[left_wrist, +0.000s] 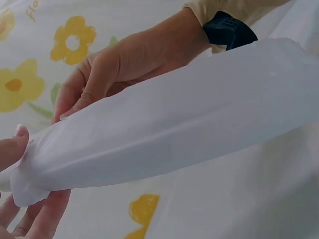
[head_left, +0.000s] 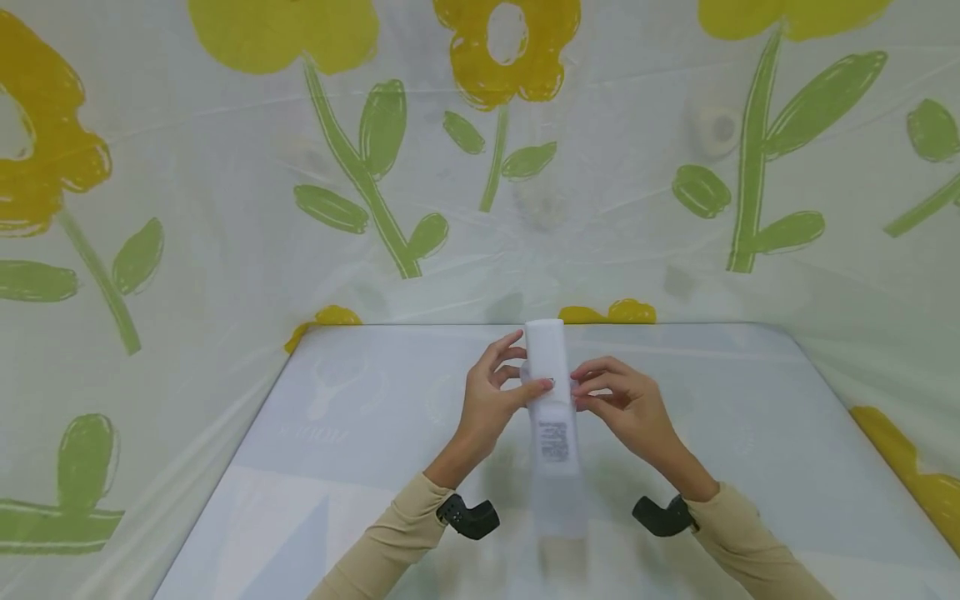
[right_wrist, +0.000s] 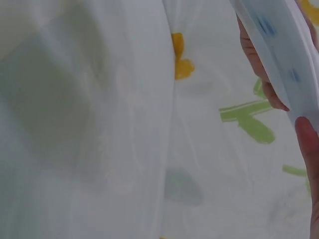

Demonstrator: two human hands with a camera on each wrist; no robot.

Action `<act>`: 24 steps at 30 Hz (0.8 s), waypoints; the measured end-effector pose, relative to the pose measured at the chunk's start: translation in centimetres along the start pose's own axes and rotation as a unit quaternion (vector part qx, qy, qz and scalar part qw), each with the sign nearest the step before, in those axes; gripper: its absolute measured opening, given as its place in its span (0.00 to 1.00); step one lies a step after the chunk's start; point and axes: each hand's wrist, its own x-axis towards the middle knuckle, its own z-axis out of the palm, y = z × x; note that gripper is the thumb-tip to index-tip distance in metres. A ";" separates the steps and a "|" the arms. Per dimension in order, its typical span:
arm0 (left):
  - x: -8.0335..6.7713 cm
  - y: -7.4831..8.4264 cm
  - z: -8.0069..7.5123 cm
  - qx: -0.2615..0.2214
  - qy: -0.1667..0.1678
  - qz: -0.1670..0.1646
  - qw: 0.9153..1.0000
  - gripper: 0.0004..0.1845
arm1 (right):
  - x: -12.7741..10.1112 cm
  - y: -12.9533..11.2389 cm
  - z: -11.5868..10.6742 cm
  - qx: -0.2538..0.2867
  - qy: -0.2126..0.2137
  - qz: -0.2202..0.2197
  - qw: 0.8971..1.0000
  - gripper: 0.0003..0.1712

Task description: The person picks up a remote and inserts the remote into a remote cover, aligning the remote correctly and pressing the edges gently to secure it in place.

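A long white object (head_left: 546, 350) stands upright above the table, its lower part inside a frosted translucent plastic sleeve (head_left: 557, 500). Printed text or a label (head_left: 554, 442) shows through; its kind I cannot tell. My left hand (head_left: 495, 387) grips it from the left, thumb across its front. On the other side, the fingertips of my right hand (head_left: 622, 400) pinch the sleeve's edge near its upper end. Close up in the left wrist view, the sleeve (left_wrist: 174, 124) stretches across, bunched at the end by the fingers. Faint blue marks show through it in the right wrist view.
A pale table (head_left: 360, 433) with faint printed patterns lies below the hands. Behind and beside it hangs a white flower-print cloth (head_left: 600, 208). Dark wrist-worn cameras (head_left: 472, 517) sit at both cuffs.
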 end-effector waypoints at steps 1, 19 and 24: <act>-0.1 0.3 0.0 0.010 -0.001 0.004 1.000 0.38 | -0.1 0.0 0.1 -0.001 0.001 0.003 1.000 0.13; -0.7 2.6 0.3 0.103 -0.033 0.055 0.993 0.36 | 0.2 -2.3 1.3 -0.056 0.040 0.028 0.997 0.09; -0.4 1.8 0.4 0.103 -0.017 0.055 0.993 0.37 | 1.0 -3.9 1.8 -0.034 0.056 0.100 0.993 0.13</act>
